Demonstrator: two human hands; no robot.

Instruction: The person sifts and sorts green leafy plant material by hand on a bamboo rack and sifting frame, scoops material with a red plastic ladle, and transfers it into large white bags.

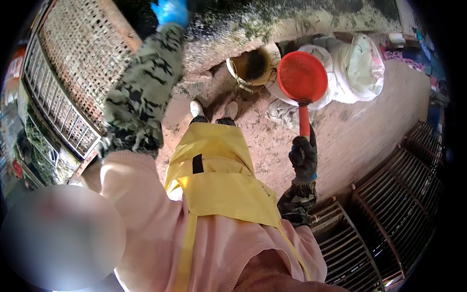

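Observation:
My right hand point(303, 156), in a dark glove with a blue cuff edge, is closed round the handle of a red plastic dipper point(302, 75). The dipper's round bowl points away from me and looks empty. Far off to the upper left reaches my left hand point(171, 11) in a blue glove, beside a rough, mossy ledge. One digit sticks out to the side; the picture's top edge cuts off the others, and I see nothing held. Camouflage sleeves cover both forearms. Just left of the dipper stands a pale bucket point(273, 57), dark brown inside.
White sacks point(366, 73) stand behind and right of the dipper. Barred metal cages point(399, 194) line the right side. At left is a perforated lattice panel point(80, 53) beside a barred frame point(58, 104). The mossy concrete ledge point(292, 29) runs across the far side.

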